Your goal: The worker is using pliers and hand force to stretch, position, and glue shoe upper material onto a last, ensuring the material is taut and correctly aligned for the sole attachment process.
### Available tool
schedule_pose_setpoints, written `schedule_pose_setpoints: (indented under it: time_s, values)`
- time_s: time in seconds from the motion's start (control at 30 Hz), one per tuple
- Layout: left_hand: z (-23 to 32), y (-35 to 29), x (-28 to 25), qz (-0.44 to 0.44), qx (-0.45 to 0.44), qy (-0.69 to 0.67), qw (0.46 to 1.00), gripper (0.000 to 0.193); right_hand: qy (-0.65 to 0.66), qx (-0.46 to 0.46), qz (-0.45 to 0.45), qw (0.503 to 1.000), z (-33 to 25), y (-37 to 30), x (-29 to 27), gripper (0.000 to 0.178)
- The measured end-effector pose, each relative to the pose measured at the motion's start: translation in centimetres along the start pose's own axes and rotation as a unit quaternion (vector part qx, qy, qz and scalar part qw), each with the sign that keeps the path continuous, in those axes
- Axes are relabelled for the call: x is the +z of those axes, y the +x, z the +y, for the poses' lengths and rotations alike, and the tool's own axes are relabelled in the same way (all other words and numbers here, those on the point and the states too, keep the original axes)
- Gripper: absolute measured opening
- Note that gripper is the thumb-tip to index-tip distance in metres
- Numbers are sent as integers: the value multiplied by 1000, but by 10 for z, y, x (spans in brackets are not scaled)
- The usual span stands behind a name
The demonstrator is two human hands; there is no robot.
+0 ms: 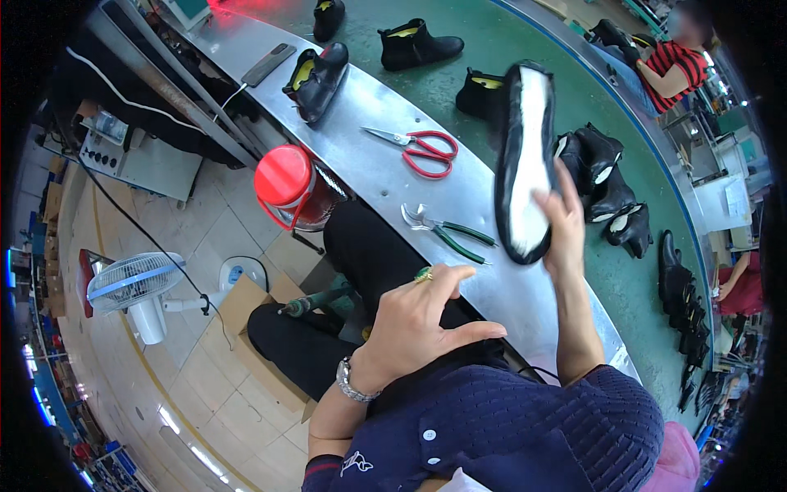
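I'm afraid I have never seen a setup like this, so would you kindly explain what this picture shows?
Gladly. There is no robot here, just a person's two bare hands. The single picture comes from a wide fisheye camera worn on the head, looking down, so straight edges bend near the rim.

The right hand holds a black shoe with its white underside facing the camera. The left hand appears to hold nothing, thumb and fingers apart.

On the metal bench lie red-handled scissors and green-handled pincers; farther along are a black boot and what looks like a phone.
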State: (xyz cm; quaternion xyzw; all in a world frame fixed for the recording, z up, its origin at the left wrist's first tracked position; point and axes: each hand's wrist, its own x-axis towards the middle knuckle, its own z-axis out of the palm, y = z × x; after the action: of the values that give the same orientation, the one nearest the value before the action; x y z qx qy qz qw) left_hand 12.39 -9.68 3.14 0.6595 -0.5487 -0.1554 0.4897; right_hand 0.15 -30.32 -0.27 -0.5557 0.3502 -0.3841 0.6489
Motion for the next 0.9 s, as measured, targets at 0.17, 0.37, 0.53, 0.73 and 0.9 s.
schedule_pose_setpoints:
  time_s: [0.17,0.37,0.53,0.73,0.9]
  values:
    - [-31,-23,1,-14,-21,29,999,36,-354,-78,22,932,35,99,-61,75]
    - [-45,-70,-12,12,-249,1,968,24,-437,-101,-46,893,50,175,24,62]
    - [-42,-100,-10,20,-268,-2,963,25,-445,-109,0,889,89,242,64,42]
    - [-41,-113,-13,3,-293,-16,956,26,-193,-85,-15,977,46,236,-8,22]
    - [-33,-95,-33,43,-229,-12,972,36,-124,-145,-156,969,-78,135,-5,24]
